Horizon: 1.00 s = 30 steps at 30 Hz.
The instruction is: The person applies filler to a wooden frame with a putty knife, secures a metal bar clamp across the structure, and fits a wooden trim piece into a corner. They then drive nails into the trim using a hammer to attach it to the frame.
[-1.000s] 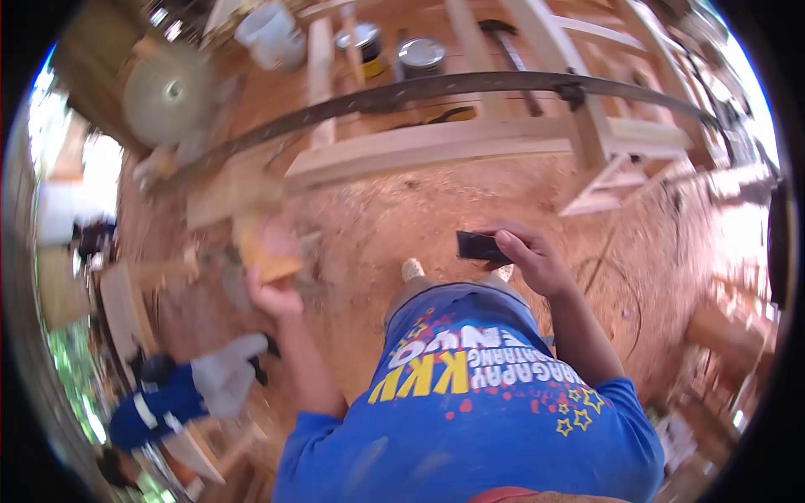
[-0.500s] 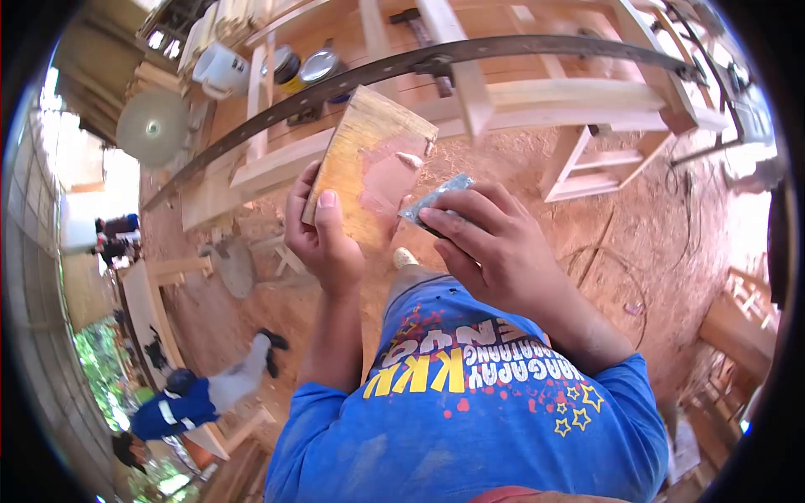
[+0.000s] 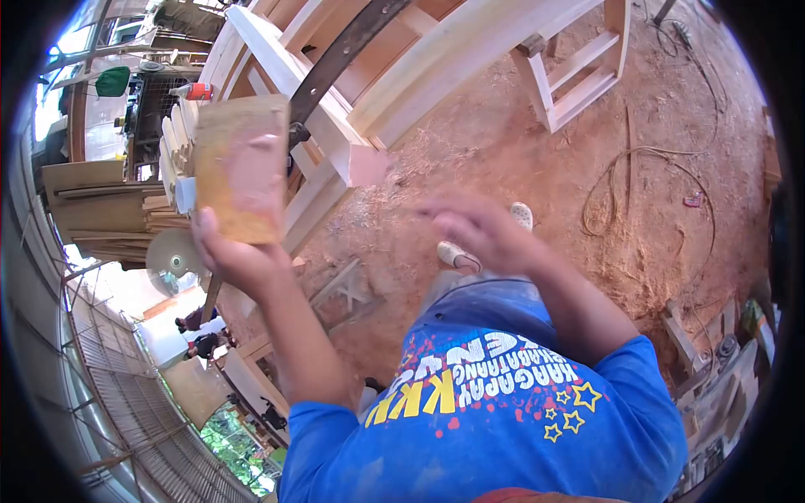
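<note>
Wooden board (image 3: 216,172) with pink paste (image 3: 257,174) is grasped by the left hand (image 3: 237,261). Right hand (image 3: 486,229) now stands farther from the board, work apparently paused; its grip is blurred, contents indeterminable.

Open air separates the left hand (image 3: 239,261) and right hand (image 3: 485,228) over the dirt floor (image 3: 520,163); ahead of both, a wooden frame (image 3: 453,71) and metal bar (image 3: 355,49) block passage, while a cable (image 3: 585,215) lies rightward.

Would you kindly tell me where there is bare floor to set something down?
The floor looks freest between the right hand, the ladder-like wooden frame and the looped cable, though pale debris speckles it. Wood scraps crowd the lower right, stacked boards the left.
</note>
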Tool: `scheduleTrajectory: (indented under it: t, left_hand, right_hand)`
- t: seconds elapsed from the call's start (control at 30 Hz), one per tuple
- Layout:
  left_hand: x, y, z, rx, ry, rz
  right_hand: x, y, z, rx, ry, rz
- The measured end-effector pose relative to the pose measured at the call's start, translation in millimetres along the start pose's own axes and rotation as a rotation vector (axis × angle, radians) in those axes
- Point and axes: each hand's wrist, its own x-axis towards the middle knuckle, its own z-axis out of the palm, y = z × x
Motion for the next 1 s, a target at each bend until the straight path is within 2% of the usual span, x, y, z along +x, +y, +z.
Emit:
scheduleTrajectory:
  t: [0.07, 0.2, 0.27, 0.37, 0.53, 0.67, 0.77, 1.0]
  left_hand:
    - [43.2, -4.0, -2.9, 0.013, 0.011, 0.043]
    - [121.0, -40.5, -24.0, 0.104, 0.036, 0.069]
    - [132.0, -53.3, -19.6, 0.107, 0.131, 0.032]
    - [154.2, -82.7, -40.0, 0.105, 0.141, 0.045]
    - [147.4, -88.0, -30.2, 0.196, 0.123, 0.063]
    - [148.1, -85.6, -9.3, 0.255, 0.158, 0.001]
    - [150.2, -89.7, -4.8, 0.323, 0.152, 0.024]
    - [154.8, -101.5, -2.3, 0.342, 0.151, 0.114]
  right_hand:
    - [15.3, 2.1, -29.0, 0.228, -0.028, 0.261]
    - [60.9, 34.7, -46.6, 0.1, -0.078, 0.094]
    - [84.7, 52.6, -41.8, 0.079, -0.089, 0.0]
    - [107.8, 71.1, -39.0, 0.106, -0.173, -0.103]
    - [123.4, 88.8, -35.6, 0.129, -0.186, -0.19]
    - [132.6, 92.8, -32.1, 0.109, -0.183, -0.257]
    - [133.7, 94.5, -26.5, 0.136, -0.173, -0.203]
    - [131.8, 95.5, -25.4, -0.046, -0.138, -0.282]
